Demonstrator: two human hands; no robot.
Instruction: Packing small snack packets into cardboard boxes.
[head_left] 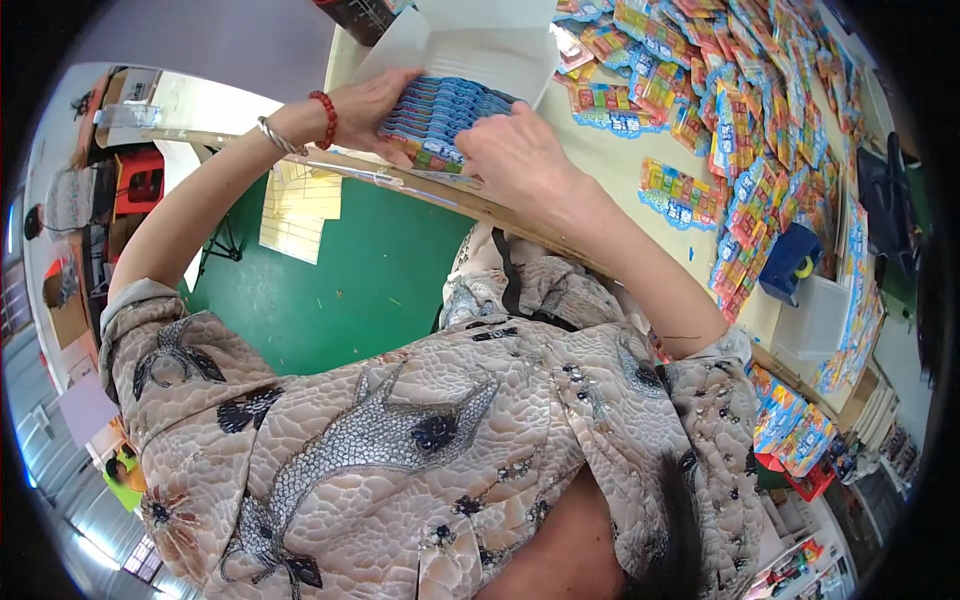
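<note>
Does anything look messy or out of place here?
Yes, a little. At the right, colourful packets lie in a jumbled heap, unlike the neat row between the left hand and right hand. Small scraps also dot the green floor. I see no clear damage.

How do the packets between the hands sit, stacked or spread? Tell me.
Stacked: the packets overlap in a neat row, left hand and right hand at either side.

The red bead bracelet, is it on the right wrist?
No, the red bead bracelet circles the wrist of the left hand.
</note>
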